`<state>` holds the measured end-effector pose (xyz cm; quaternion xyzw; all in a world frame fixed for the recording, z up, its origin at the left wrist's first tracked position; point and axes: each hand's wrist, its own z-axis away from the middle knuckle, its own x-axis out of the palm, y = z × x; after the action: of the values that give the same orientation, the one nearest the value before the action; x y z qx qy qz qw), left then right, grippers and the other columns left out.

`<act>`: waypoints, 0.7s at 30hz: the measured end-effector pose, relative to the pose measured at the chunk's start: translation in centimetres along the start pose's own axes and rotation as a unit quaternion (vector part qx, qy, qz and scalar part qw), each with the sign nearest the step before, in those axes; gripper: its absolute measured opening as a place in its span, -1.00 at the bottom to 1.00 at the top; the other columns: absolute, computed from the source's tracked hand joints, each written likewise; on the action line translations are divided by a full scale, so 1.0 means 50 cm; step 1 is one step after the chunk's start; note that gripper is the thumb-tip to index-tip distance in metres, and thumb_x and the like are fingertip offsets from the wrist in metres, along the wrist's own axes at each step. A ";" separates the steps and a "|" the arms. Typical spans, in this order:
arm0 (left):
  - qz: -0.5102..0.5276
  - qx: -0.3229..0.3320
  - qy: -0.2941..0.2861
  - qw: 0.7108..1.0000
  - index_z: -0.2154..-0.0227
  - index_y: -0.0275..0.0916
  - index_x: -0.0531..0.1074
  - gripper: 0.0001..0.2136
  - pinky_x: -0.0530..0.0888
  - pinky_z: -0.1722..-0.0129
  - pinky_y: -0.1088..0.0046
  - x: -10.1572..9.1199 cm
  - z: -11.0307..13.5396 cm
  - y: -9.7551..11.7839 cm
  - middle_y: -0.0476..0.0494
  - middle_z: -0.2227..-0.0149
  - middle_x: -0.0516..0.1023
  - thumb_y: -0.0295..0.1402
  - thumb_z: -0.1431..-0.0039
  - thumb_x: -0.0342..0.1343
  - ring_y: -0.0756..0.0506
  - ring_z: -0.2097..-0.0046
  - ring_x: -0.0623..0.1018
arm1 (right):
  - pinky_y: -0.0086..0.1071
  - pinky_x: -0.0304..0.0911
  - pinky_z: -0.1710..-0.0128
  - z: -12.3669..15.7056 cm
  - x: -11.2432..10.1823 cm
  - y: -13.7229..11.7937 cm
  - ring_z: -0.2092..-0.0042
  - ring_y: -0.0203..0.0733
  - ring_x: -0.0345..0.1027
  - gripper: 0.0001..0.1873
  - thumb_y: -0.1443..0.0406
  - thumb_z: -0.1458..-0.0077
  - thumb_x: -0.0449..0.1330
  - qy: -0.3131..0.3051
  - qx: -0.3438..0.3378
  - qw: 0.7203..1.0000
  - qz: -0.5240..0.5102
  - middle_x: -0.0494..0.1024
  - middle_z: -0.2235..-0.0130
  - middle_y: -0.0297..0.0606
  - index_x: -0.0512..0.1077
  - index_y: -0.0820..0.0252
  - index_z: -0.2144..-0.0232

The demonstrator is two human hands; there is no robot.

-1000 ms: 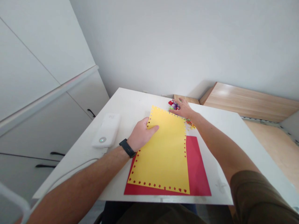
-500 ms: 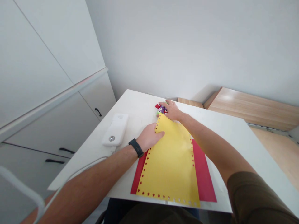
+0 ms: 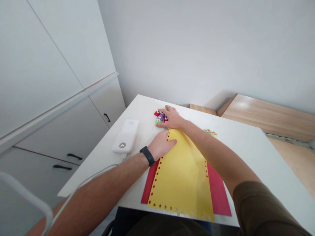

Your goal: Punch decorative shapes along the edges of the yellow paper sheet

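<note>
A yellow sheet of paper [image 3: 184, 177] with small star-shaped holes along its edges lies over a red sheet [image 3: 219, 193]. My left hand [image 3: 161, 146] pinches the yellow sheet's upper left edge, thumb on top and fingers underneath. Just beyond the paper, my right hand [image 3: 172, 118] curves around a cluster of small red, purple and green craft punches [image 3: 161, 117] with white, eye-like round tops. Its thumb and fingers reach along the near and far sides of the cluster, and the palm hides part of it. My right forearm crosses above the yellow sheet.
A white power bank [image 3: 126, 136] with a cable [image 3: 98, 172] lies to the left on the white table [image 3: 248, 154]. Tiny coloured paper bits [image 3: 211, 132] are piled beyond my right forearm. White cabinets [image 3: 61, 131] stand left, a wooden unit [image 3: 268, 113] right.
My right hand and the punches have shifted left together. The yellow sheet's top has come down a little, and the pile of paper bits has come into view. My left hand keeps its pinch.
</note>
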<state>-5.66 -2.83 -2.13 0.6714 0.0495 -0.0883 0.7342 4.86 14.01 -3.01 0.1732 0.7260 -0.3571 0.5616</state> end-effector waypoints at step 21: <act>0.032 -0.040 -0.120 0.991 0.14 -0.23 0.65 -0.71 0.65 0.22 0.36 0.015 0.015 0.000 -0.19 0.09 0.76 -0.41 -0.03 0.24 -0.25 0.13 0.75 | -0.20 0.46 0.03 0.141 -0.078 0.060 0.08 -0.09 0.60 -0.57 0.07 -0.19 0.40 0.038 0.119 0.989 -0.075 0.67 -0.07 -0.12 0.57 0.12 -0.04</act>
<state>-4.98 -3.63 -2.21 0.6271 -0.0571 -0.1430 0.7635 12.88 11.63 -1.14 0.1972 0.7101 -0.4753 0.4805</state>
